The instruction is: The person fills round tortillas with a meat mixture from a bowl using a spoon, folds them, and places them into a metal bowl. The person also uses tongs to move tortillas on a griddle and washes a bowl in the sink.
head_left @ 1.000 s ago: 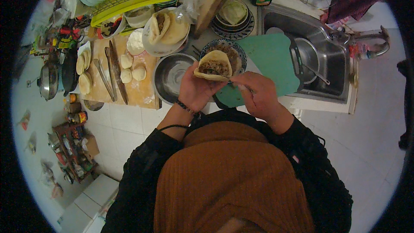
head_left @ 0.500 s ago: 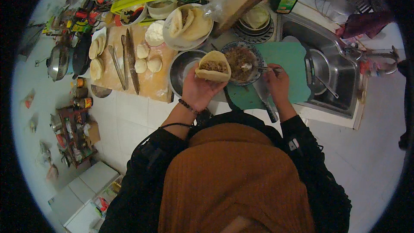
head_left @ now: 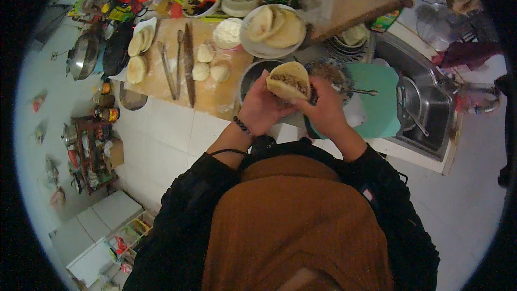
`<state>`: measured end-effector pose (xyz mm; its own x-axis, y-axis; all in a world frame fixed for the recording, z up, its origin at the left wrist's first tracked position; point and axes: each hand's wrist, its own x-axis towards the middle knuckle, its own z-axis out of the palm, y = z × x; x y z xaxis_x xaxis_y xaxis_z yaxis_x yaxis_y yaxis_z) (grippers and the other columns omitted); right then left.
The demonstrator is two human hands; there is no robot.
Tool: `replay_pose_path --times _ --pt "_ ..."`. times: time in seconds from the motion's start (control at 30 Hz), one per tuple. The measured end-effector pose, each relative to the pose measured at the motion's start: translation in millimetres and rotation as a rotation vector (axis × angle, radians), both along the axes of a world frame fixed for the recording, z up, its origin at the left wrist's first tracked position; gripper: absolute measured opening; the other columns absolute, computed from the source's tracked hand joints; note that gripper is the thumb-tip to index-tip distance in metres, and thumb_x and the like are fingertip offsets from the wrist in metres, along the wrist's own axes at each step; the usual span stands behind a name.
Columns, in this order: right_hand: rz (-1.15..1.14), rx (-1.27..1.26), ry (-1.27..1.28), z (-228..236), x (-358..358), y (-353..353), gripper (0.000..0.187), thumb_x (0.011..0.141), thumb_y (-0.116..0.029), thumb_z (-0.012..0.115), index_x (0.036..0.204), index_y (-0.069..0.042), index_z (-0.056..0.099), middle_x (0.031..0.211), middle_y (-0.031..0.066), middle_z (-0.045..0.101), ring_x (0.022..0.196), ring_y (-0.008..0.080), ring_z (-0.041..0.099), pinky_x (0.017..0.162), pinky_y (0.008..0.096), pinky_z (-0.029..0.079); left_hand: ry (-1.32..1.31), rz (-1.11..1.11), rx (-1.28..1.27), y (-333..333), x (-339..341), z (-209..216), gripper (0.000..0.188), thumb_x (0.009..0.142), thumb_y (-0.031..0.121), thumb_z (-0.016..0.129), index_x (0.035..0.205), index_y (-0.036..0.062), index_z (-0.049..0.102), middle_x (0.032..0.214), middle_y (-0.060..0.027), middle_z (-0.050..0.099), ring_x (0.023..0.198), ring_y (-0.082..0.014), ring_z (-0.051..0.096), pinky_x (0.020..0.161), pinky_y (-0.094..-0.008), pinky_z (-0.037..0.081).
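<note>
Both hands cradle a round, pale flatbread pocket filled with brown minced meat (head_left: pixel 288 81) above the tabletop (head_left: pixel 215 109). The left hand (head_left: pixel 261 109) cups it from below, fingers curled around the bread; the right hand (head_left: pixel 323 109) pinches its edge, apparently to keep filling in. The filling bowl (head_left: pixel 331 73), a spoon (head_left: pixel 358 91) resting in it, sits just behind, within reach.
</note>
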<state>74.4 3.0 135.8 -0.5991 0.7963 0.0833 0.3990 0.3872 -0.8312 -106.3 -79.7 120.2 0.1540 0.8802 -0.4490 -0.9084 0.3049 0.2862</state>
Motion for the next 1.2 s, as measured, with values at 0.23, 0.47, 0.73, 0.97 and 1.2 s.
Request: replay_pose_path --times 0.23,0.47,0.73,0.97,1.2 --pt "-0.2 -0.105 0.014 -8 -94 0 0.031 0.085 -0.018 0.075 0.106 0.002 0.064 0.086 0.0124 0.069 0.077 0.0203 0.066 0.071 0.0355 0.052 0.547 0.056 -0.04 -1 -84 -5 0.059 0.105 0.047 0.047 0.15 0.011 0.039 0.142 -0.012 0.054 0.123 -0.0273 0.059 0.099 -0.0434 0.053" --pt "-0.44 -0.041 0.061 -26 -200 39 0.031 0.083 -0.021 0.074 0.1 0.003 0.063 0.089 0.0185 0.07 0.082 0.0328 0.069 0.076 0.042 0.054 1.616 -0.024 0.191 51 -162 -28 0.067 0.095 0.023 0.063 0.153 0.0039 0.036 0.144 -0.0212 0.052 0.13 -0.033 0.055 0.105 -0.0389 0.048" --pt "-0.632 0.027 0.045 -32 -200 25 0.027 0.084 -0.016 0.073 0.102 0.001 0.062 0.092 0.0174 0.07 0.084 0.0315 0.069 0.078 0.0412 0.054 1.887 -0.067 0.452 79 -164 -56 0.08 0.083 0.011 0.073 0.153 0.0054 0.034 0.141 -0.0271 0.048 0.129 -0.044 0.048 0.111 -0.0476 0.041" --pt "-0.67 0.137 -0.083 -64 -134 10 0.023 0.088 -0.012 0.069 0.107 -0.001 0.061 0.09 0.0123 0.069 0.076 0.0215 0.067 0.07 0.0333 0.053 1.981 -0.004 0.575 91 -172 -67 0.085 0.084 0.004 0.069 0.158 0.0085 0.027 0.149 -0.0293 0.039 0.134 -0.0469 0.042 0.113 -0.0475 0.038" --pt "-0.672 -0.272 0.027 -116 -116 46 0.037 0.096 -0.017 0.062 0.124 0.001 0.048 0.086 0.0149 0.068 0.055 0.0196 0.063 0.047 0.0316 0.049 1.986 -0.013 0.661 106 -172 -79 0.087 0.085 0.001 0.064 0.16 0.0091 0.02 0.15 -0.0319 0.038 0.136 -0.0491 0.042 0.114 -0.048 0.037"
